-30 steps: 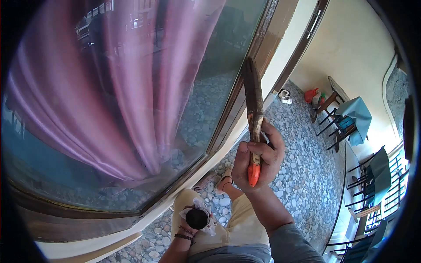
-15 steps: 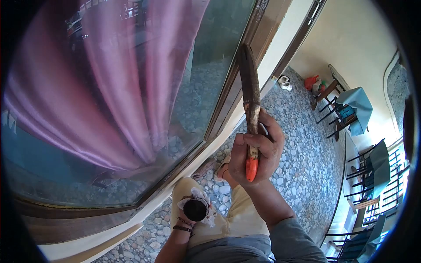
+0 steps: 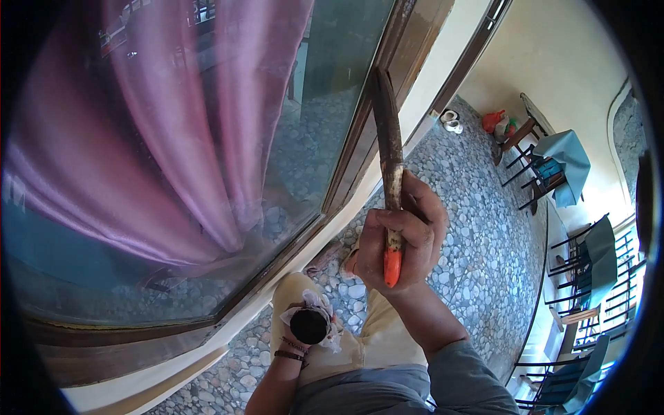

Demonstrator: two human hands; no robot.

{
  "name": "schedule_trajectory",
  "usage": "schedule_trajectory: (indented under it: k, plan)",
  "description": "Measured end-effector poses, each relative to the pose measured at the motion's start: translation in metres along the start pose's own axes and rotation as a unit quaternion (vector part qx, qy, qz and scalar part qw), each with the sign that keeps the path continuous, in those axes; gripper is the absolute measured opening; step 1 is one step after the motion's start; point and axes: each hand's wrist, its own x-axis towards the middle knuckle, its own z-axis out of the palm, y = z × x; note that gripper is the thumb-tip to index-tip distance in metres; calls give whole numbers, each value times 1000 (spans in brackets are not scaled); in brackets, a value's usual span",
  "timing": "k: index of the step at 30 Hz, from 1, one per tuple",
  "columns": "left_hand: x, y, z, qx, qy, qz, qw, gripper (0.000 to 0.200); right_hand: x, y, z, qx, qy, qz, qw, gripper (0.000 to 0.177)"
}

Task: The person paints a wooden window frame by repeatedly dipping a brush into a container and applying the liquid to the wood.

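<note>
My right hand (image 3: pixel 413 238) is closed around the pale handle of a paintbrush (image 3: pixel 389 131). Its handle ends in an orange tip, and the long head is coated dark brown. The brush end lies against the brown window frame (image 3: pixel 409 48), or very close to it. Lower down, my left hand (image 3: pixel 293 337) grips a small round container (image 3: pixel 309 326) wrapped in crumpled white plastic, with something dark inside. That container is in front of my knee, and most of the left fingers are hidden behind it.
A glass pane (image 3: pixel 339 76) with a pink curtain (image 3: pixel 166 131) behind it fills the left. Pebble-patterned floor (image 3: pixel 477 242) lies below. White shoes (image 3: pixel 452 122), a red bag (image 3: pixel 492 122) and several cloth-draped chairs (image 3: pixel 564 155) stand along the right.
The brush and my right hand have shifted slightly left and up along the frame. My left hand still holds the container, nearly in the same place. The view has moved a little.
</note>
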Motion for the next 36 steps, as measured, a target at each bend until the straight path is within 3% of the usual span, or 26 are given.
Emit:
schedule_trajectory:
  k: [10,13,16,19,28,31,34,36]
  plan:
    - [-6,2,6,15,-16,-23,999,49,-3,-4,-3,-31,-15,-2,999,28]
    - [-5,1,2,2,22,-28,999,49,-6,-5,-4,-34,-27,0,999,28]
    - [-9,3,12,-29,-8,-34,999,49,-11,-5,-4,-36,-29,6,999,27]
    - [-10,2,13,-25,43,-27,998,46,-12,-7,-5,-48,-42,7,998,21]
    - [-8,2,7,67,-24,-5,997,39,-18,-8,-7,-63,-64,11,996,14]
    - [-14,2,26,-14,61,23,998,40,-20,-9,-7,-65,-65,12,996,14]
    - [-16,4,27,-111,121,-35,986,43,-24,-9,-5,-50,-57,25,997,21]
    - [-12,6,13,-47,2,-54,997,45,-26,-10,-4,-35,-50,37,997,28]
